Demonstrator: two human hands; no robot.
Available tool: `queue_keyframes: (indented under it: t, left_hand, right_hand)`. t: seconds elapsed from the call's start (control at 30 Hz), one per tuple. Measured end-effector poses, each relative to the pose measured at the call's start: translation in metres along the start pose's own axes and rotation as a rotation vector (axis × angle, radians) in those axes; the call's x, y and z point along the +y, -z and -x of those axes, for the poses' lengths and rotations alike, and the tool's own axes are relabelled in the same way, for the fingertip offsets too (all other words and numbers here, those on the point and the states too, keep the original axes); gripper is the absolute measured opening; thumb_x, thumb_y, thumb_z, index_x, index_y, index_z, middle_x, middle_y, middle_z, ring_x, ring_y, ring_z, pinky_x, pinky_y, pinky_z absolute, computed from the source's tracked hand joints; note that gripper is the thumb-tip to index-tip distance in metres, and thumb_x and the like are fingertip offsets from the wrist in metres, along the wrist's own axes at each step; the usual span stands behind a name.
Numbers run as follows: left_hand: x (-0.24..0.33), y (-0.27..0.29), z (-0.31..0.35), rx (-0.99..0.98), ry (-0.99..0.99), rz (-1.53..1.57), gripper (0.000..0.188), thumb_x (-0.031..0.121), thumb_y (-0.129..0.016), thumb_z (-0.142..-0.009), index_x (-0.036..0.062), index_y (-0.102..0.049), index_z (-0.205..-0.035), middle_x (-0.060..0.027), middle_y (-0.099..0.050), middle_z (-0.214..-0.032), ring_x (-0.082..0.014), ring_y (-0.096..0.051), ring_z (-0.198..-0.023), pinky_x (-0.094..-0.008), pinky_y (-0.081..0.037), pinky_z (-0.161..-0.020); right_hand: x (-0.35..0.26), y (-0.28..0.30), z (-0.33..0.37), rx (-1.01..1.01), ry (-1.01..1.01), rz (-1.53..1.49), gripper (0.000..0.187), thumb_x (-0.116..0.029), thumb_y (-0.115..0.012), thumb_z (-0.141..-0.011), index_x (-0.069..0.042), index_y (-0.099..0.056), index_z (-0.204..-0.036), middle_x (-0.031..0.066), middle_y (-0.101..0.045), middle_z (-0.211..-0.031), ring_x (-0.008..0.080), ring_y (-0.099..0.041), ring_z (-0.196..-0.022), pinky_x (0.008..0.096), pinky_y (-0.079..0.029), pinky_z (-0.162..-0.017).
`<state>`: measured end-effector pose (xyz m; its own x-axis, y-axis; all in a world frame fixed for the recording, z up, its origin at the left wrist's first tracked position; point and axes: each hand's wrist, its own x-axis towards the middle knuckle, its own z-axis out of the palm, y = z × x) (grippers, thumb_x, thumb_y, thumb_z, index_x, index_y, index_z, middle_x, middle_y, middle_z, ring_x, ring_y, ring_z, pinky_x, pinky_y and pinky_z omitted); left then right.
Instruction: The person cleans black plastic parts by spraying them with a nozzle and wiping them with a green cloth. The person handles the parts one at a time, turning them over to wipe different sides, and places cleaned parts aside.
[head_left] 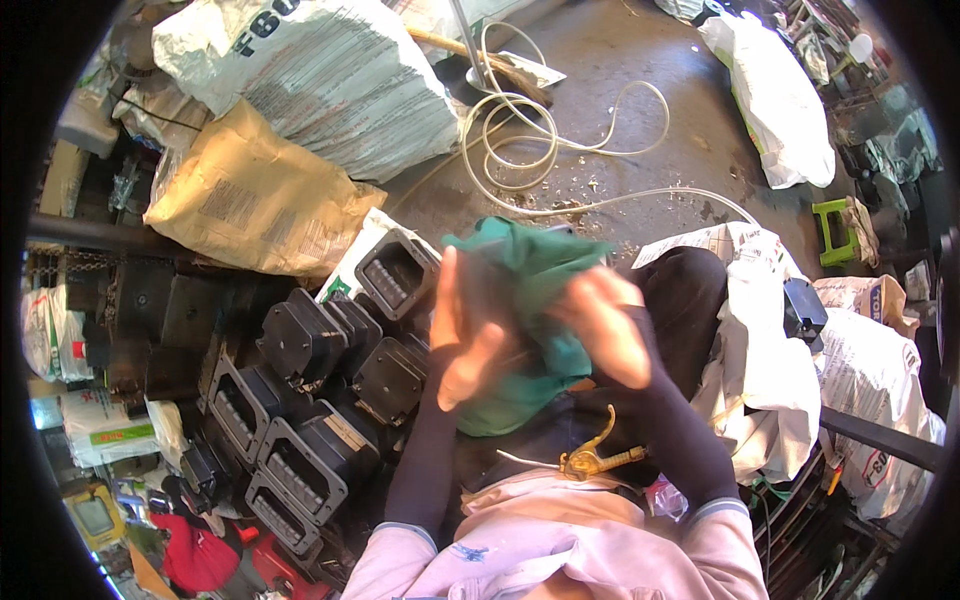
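Note:
Both of my hands are raised in front of me around a green cloth [530, 262]. My left hand [462, 335] presses its palm and fingers against the cloth's left side. My right hand [607, 322] grips the cloth from the right; motion blurs it. The cloth bunches between the hands and hangs down toward my lap. Whatever it may cover is hidden. A brass-coloured spray nozzle [592, 455] lies on my lap just below the hands.
Several black box-shaped housings [300, 345] are stacked at my left. Behind them lie a tan sack [255, 205] and a white woven sack [320, 75]. A white hose [545, 140] coils on the concrete floor. More white sacks [770, 95] and a green stool [832, 230] are at right.

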<state>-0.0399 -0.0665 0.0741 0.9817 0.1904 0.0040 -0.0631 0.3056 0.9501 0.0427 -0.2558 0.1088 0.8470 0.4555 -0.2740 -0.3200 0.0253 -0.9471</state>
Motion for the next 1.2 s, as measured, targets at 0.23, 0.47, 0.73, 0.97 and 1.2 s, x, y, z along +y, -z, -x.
queue_keyframes:
  t: [0.23,0.47,0.73,0.97,1.2]
  left_hand:
    - [0.000,0.005,0.003,-0.005,0.066,0.031,0.110,0.032,-0.076,-0.089,0.0086,0.002,-0.164,-0.0165,-0.028,-0.163,-0.0269,-0.030,-0.149,-0.0411,-0.022,-0.121]
    - [-0.006,0.006,-0.002,-0.031,0.043,0.149,0.105,0.031,-0.076,-0.089,0.0078,-0.006,-0.164,-0.0154,-0.035,-0.159,-0.0255,-0.034,-0.146,-0.0403,-0.023,-0.121]
    - [-0.015,0.009,0.000,-0.069,0.111,0.025,0.100,0.034,-0.077,-0.089,0.0102,-0.015,-0.164,-0.0148,-0.040,-0.157,-0.0259,-0.042,-0.142,-0.0394,-0.031,-0.118]
    - [-0.016,0.010,-0.004,-0.056,0.035,0.018,0.093,0.028,-0.073,-0.091,0.0025,-0.017,-0.162,-0.0155,-0.034,-0.160,-0.0260,-0.034,-0.147,-0.0381,-0.024,-0.121]
    - [-0.020,0.008,-0.005,0.019,-0.009,-0.029,0.096,0.039,-0.068,-0.094,0.0023,-0.012,-0.162,-0.0162,-0.034,-0.160,-0.0259,-0.034,-0.146,-0.0382,-0.025,-0.120]
  right_hand:
    - [0.036,-0.021,-0.041,-0.431,-0.309,-0.975,0.039,-0.025,-0.057,-0.101,0.000,-0.054,-0.131,0.0143,-0.059,-0.131,0.0265,-0.056,-0.117,0.0409,-0.043,-0.102]
    - [0.027,-0.020,-0.029,-0.423,-0.240,-0.465,0.061,-0.044,-0.057,-0.103,0.001,-0.044,-0.142,0.0161,-0.052,-0.140,0.0241,-0.050,-0.129,0.0397,-0.041,-0.108]
    - [0.010,-0.003,-0.047,-0.996,-0.106,-0.178,0.075,-0.042,-0.070,-0.097,0.003,-0.038,-0.149,0.0183,-0.049,-0.146,0.0280,-0.045,-0.137,0.0416,-0.034,-0.115]
    - [0.005,0.001,-0.022,-0.712,-0.060,0.319,0.073,-0.035,-0.071,-0.096,0.003,-0.037,-0.148,0.0186,-0.052,-0.141,0.0269,-0.047,-0.134,0.0410,-0.035,-0.113]
    - [0.014,-0.016,-0.025,-0.291,-0.136,-0.489,0.049,-0.033,-0.059,-0.103,-0.001,-0.048,-0.140,0.0108,-0.055,-0.138,0.0223,-0.050,-0.129,0.0398,-0.039,-0.110]
